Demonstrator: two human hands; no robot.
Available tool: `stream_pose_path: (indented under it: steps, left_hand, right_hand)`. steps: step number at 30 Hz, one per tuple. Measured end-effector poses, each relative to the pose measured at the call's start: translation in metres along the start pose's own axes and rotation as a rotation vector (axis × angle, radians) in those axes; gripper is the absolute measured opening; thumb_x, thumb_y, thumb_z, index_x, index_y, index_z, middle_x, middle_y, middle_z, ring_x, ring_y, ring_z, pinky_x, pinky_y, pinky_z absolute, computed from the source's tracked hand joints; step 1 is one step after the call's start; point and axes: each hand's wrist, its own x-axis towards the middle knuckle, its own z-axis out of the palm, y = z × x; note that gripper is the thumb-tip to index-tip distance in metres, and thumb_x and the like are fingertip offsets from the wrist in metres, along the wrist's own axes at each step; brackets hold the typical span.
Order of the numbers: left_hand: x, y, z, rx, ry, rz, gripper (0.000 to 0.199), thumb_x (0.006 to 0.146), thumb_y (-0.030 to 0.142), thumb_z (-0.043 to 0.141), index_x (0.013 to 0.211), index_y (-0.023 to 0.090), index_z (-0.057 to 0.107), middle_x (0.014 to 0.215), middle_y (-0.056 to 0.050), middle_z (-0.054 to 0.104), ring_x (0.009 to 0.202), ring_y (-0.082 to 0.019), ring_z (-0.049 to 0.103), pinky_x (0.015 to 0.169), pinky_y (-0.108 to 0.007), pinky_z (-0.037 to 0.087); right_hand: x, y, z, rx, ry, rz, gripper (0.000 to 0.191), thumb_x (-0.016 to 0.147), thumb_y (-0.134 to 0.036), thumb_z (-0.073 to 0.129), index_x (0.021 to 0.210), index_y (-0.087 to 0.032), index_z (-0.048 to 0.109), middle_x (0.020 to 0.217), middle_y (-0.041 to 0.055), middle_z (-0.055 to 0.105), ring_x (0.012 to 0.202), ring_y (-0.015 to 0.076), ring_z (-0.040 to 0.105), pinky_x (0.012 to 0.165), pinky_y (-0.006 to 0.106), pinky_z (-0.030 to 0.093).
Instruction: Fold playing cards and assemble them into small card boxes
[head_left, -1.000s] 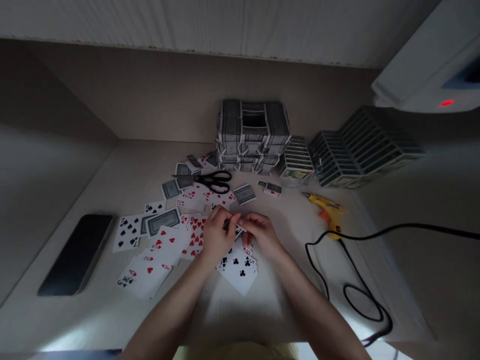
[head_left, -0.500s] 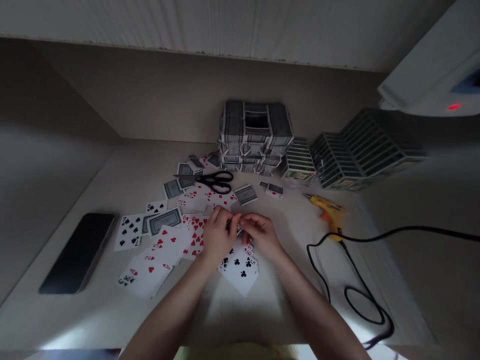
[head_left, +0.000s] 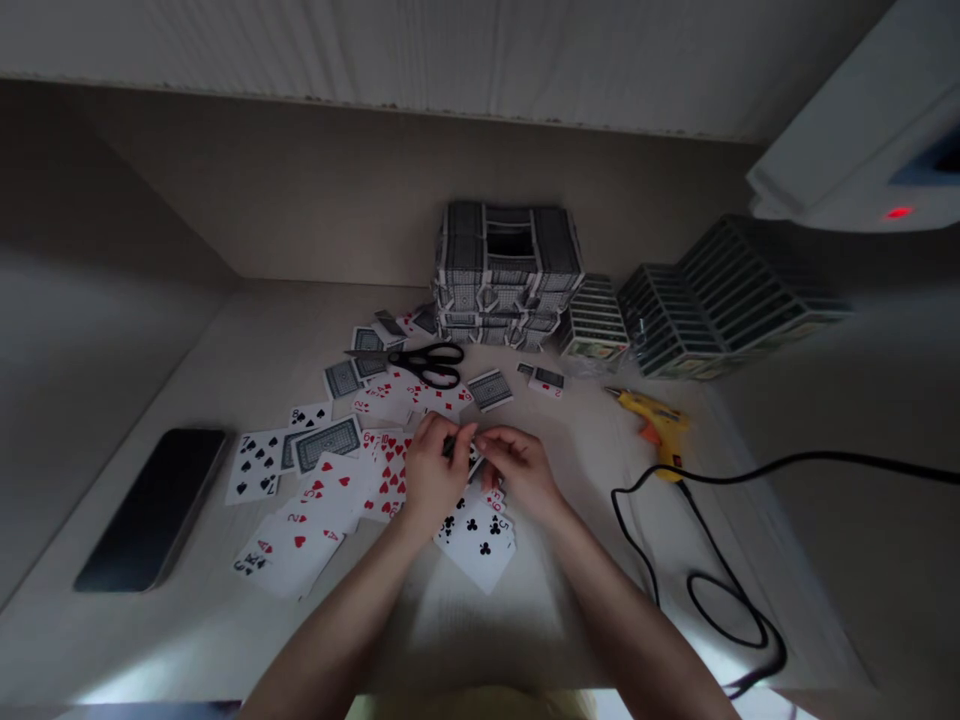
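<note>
My left hand (head_left: 436,468) and my right hand (head_left: 519,466) meet at the middle of the desk, both closed with fingertips pinched on a playing card (head_left: 475,458). Most of that card is hidden by my fingers. Beneath and just in front of my hands lies a fan of cards with a five of clubs (head_left: 481,540) on top. A ten of hearts (head_left: 393,470) lies beside my left hand. Farther left, more face-up cards (head_left: 300,525) spread toward the desk's front. Black-handled scissors (head_left: 427,362) rest on cards beyond my hands.
A structure of folded cards (head_left: 510,265) stands at the back, beside stacked card boxes (head_left: 675,320). A yellow glue gun (head_left: 656,425) with a looping black cord (head_left: 630,530) lies right. A phone (head_left: 154,510) lies left. A white device (head_left: 847,150) overhangs the right side.
My hands stay together on the card, with only slight finger movement; a little more of the card shows between them. The whole view has shifted very slightly.
</note>
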Motion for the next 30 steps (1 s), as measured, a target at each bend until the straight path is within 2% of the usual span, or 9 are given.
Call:
stream_pose_path:
  steps: [3,8,10,15,18,24,27,30]
  left_hand:
    - [-0.001,-0.001,0.0,0.033,-0.003,0.032,0.021,0.081,0.024,0.052,0.062,0.019,0.044,0.064,0.0,0.049,0.065,-0.013,0.049,0.059,-0.025,0.038]
    - [-0.006,-0.002,-0.003,0.166,-0.01,0.194,0.018,0.081,0.024,0.053,0.064,0.019,0.05,0.064,-0.001,0.05,0.061,-0.013,0.048,0.056,-0.026,0.036]
    - [-0.006,-0.001,-0.003,0.124,0.007,0.156,0.018,0.081,0.024,0.053,0.064,0.019,0.049,0.064,-0.001,0.05,0.062,-0.013,0.048,0.057,-0.026,0.037]
    - [-0.002,0.001,-0.001,-0.023,0.048,-0.039,0.022,0.08,0.025,0.054,0.061,0.018,0.045,0.062,0.001,0.048,0.063,-0.012,0.048,0.059,-0.025,0.038]
    - [-0.002,0.001,-0.002,-0.028,0.047,-0.037,0.022,0.08,0.025,0.054,0.061,0.018,0.045,0.062,0.001,0.048,0.062,-0.012,0.048,0.058,-0.025,0.038]
    - [-0.007,0.003,-0.005,0.005,0.074,0.128,0.017,0.078,0.019,0.057,0.064,0.019,0.048,0.064,0.0,0.05,0.063,-0.011,0.049,0.058,-0.024,0.039]
    - [-0.005,0.003,-0.005,-0.052,0.116,0.023,0.021,0.078,0.021,0.056,0.06,0.019,0.045,0.061,0.001,0.048,0.061,-0.011,0.048,0.058,-0.025,0.038]
    - [-0.002,0.002,-0.004,-0.117,0.105,-0.092,0.025,0.08,0.025,0.054,0.059,0.018,0.044,0.059,0.002,0.046,0.059,-0.011,0.046,0.056,-0.025,0.037]
  right_hand:
    - [-0.001,0.0,0.0,-0.018,0.012,-0.005,0.025,0.072,-0.041,0.06,0.071,-0.017,0.059,0.036,-0.005,0.052,0.03,0.0084,0.044,0.035,0.02,0.034]
    - [-0.002,0.001,0.002,-0.007,0.012,0.0,0.024,0.073,-0.04,0.058,0.069,-0.016,0.057,0.037,-0.0045,0.053,0.032,0.0091,0.047,0.035,0.019,0.034]
    - [-0.001,0.001,0.002,-0.001,0.003,-0.001,0.025,0.073,-0.04,0.058,0.071,-0.016,0.058,0.038,-0.0044,0.054,0.033,0.0091,0.048,0.036,0.019,0.035]
    - [0.0,-0.001,0.0,-0.004,-0.011,-0.016,0.026,0.072,-0.042,0.06,0.074,-0.016,0.06,0.039,-0.0043,0.054,0.032,0.0082,0.045,0.037,0.019,0.036]
    - [-0.001,-0.003,0.001,-0.007,-0.01,-0.012,0.025,0.072,-0.041,0.06,0.075,-0.016,0.06,0.038,-0.0045,0.055,0.032,0.0085,0.046,0.037,0.02,0.036]
    - [-0.004,-0.006,0.003,0.007,-0.013,-0.005,0.025,0.072,-0.041,0.059,0.073,-0.016,0.06,0.04,-0.0037,0.056,0.034,0.0095,0.051,0.036,0.019,0.035]
    - [-0.005,-0.008,0.005,0.021,-0.006,-0.01,0.027,0.071,-0.043,0.06,0.074,-0.016,0.06,0.04,-0.0035,0.057,0.033,0.0091,0.049,0.036,0.02,0.034]
    - [-0.005,-0.009,0.006,0.018,-0.003,-0.008,0.028,0.07,-0.044,0.061,0.074,-0.016,0.06,0.039,-0.004,0.056,0.032,0.009,0.049,0.036,0.02,0.035]
